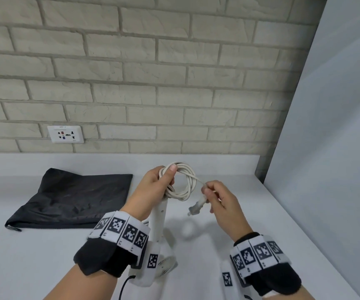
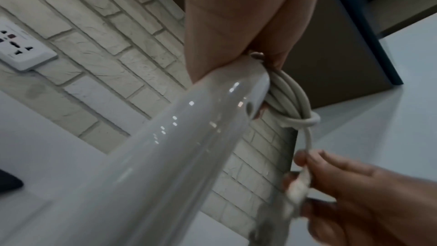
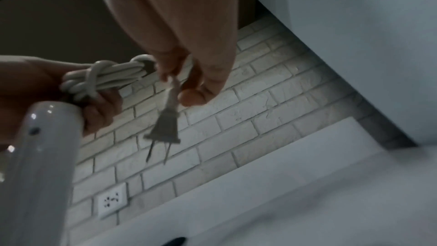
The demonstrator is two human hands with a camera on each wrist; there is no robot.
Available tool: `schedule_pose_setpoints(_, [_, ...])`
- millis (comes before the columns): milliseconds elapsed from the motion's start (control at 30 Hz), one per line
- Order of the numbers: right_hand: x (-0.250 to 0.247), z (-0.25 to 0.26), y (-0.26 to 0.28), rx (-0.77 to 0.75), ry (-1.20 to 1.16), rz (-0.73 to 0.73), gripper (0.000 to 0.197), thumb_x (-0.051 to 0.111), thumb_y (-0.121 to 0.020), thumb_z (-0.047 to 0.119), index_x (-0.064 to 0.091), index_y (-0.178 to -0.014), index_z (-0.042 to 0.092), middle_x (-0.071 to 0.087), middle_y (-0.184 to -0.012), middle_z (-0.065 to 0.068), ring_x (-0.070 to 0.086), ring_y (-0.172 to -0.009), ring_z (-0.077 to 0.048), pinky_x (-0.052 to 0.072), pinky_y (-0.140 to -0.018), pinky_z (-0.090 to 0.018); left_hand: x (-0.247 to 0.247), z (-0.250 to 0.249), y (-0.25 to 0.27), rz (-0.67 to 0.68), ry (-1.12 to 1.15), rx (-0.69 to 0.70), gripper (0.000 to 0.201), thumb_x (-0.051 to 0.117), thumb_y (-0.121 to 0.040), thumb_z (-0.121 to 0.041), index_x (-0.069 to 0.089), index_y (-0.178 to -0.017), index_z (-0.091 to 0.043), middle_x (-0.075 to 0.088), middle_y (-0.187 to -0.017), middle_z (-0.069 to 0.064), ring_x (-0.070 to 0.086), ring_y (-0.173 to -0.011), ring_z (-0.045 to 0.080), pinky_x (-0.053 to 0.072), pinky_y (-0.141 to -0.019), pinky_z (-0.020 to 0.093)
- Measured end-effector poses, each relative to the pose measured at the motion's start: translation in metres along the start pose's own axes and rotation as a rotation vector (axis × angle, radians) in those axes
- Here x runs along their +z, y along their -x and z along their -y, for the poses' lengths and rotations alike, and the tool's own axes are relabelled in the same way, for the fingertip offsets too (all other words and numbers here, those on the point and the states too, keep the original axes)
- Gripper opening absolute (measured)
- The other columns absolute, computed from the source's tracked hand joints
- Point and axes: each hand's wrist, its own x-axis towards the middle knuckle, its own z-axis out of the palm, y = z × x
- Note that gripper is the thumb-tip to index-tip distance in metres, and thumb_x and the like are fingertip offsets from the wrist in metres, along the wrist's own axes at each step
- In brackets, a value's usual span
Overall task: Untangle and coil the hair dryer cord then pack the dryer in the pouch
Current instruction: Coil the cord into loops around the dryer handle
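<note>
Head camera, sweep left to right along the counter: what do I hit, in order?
Black pouch → left hand holding the coiled cord at the dryer handle's end → plug → right hand pinching the cord just above the plug.

White countertop, smooth, matte, pale grey-white. Back edge meets a brick-pattern wall; right end meets a plain white panel. Lying directly on it: one black pouch, flat, slightly creased, on the left half, set a little forward of the wall, its near-left corner pointing toward the front edge. In the left wrist view only a dark corner of the pouch shows at the left border. Soft shadows fall on the surface right of the pouch. Nothing else can be confirmed as resting on the surface.
</note>
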Motion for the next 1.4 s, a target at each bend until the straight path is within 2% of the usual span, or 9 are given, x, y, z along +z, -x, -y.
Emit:
schedule_pose_setpoints(167, [0.020,0.014,-0.016,0.100,-0.375,-0.346,0.017,0.038,-0.096,0.010,0.052,-0.088,0.013,0.059,-0.081,-0.003,0.059,-0.070,-0.015,0.054,-0.061,-0.022,0.015,-0.003,0.005,0.001,0.045,-0.006,0.028,0.045,-0.092,-0.036,0.050,-0.081,-0.011,0.045,-0.064,0.001,0.044,-0.055,0.012,0.039,-0.051,0.016])
schedule_pose_setpoints(400, [0.037,0.027,-0.023,0.231,-0.702,-0.437,0.023,0.037,-0.096,0.008,0.055,-0.083,0.014,0.058,-0.076,-0.002,0.056,-0.068,-0.011,0.050,-0.057,-0.015,0.013,-0.004,0.005,0.035,0.123,-0.087,0.038,0.046,-0.091,-0.037,0.058,-0.108,-0.005,0.061,-0.090,0.011,0.054,-0.081,0.020,0.044,-0.070,0.028])
schedule_pose_setpoints(667, [0.036,0.033,-0.026,0.292,-0.740,-0.513,0.025,0.037,-0.096,0.007,0.053,-0.079,0.014,0.057,-0.075,-0.004,0.054,-0.068,-0.013,0.049,-0.052,-0.012,0.011,-0.010,0.004,0.102,0.163,-0.099,0.031,0.045,-0.094,-0.026,0.056,-0.078,-0.002,0.056,-0.060,0.013,0.052,-0.043,0.011,0.039,-0.043,0.016])
schedule_pose_setpoints(833, [0.032,0.042,-0.026,0.402,-1.027,-0.243,0.018,0.039,-0.095,0.003,0.056,-0.097,0.000,0.063,-0.086,-0.013,0.061,-0.075,-0.020,0.057,-0.059,-0.021,0.014,-0.011,0.004,0.038,0.180,-0.103,0.027,0.043,-0.095,-0.028,0.058,-0.088,-0.007,0.056,-0.059,0.000,0.048,-0.044,0.007,0.037,-0.040,0.012])
schedule_pose_setpoints(933, [0.025,0.050,-0.027,0.428,-1.151,-0.064,0.021,0.039,-0.092,-0.003,0.060,-0.090,-0.001,0.067,-0.081,-0.012,0.066,-0.071,-0.019,0.058,-0.065,-0.027,0.015,-0.010,0.004,0.000,0.151,-0.098,0.029,0.040,-0.095,-0.032,0.055,-0.097,-0.007,0.052,-0.065,0.002,0.044,-0.050,0.009,0.035,-0.040,0.012])
schedule_pose_setpoints(1033, [0.023,0.053,-0.023,0.446,-1.215,0.068,0.025,0.040,-0.095,0.020,0.061,-0.093,0.007,0.064,-0.071,-0.004,0.062,-0.064,-0.013,0.053,-0.070,-0.030,0.016,-0.010,0.005,-0.061,0.152,-0.063,0.025,0.042,-0.094,-0.032,0.051,-0.087,-0.011,0.049,-0.064,0.000,0.044,-0.052,0.009,0.038,-0.046,0.015])
schedule_pose_setpoints(1133, [0.026,0.054,-0.017,0.385,-1.010,0.181,0.033,0.050,-0.085,0.036,0.059,-0.105,0.011,0.063,-0.074,0.000,0.060,-0.072,-0.014,0.048,-0.070,-0.027,0.020,-0.007,0.007,-0.099,0.116,-0.014,0.024,0.048,-0.092,-0.032,0.053,-0.085,-0.009,0.055,-0.066,0.002,0.054,-0.057,0.011,0.046,-0.052,0.020])
schedule_pose_setpoints(1233, [0.027,0.053,-0.015,0.358,-0.735,0.181,0.033,0.061,-0.084,0.010,0.054,-0.116,0.013,0.066,-0.089,-0.003,0.064,-0.081,-0.015,0.052,-0.066,-0.025,0.019,-0.012,0.009,-0.053,0.177,-0.033,0.025,0.057,-0.088,-0.028,0.055,-0.073,-0.008,0.056,-0.060,0.003,0.052,-0.054,0.017,0.042,-0.049,0.023])
schedule_pose_setpoints(1400, [0.014,0.059,-0.011,0.375,-0.307,0.224,0.063,0.070,-0.078,0.017,0.036,-0.130,0.018,0.055,-0.070,0.001,0.058,-0.046,-0.006,0.047,-0.045,-0.021,0.013,-0.025,0.006,0.046,0.113,-0.091,0.023,0.058,-0.087,-0.028,0.068,-0.080,-0.007,0.068,-0.069,-0.001,0.048,-0.044,0.008,0.030,-0.042,0.018])
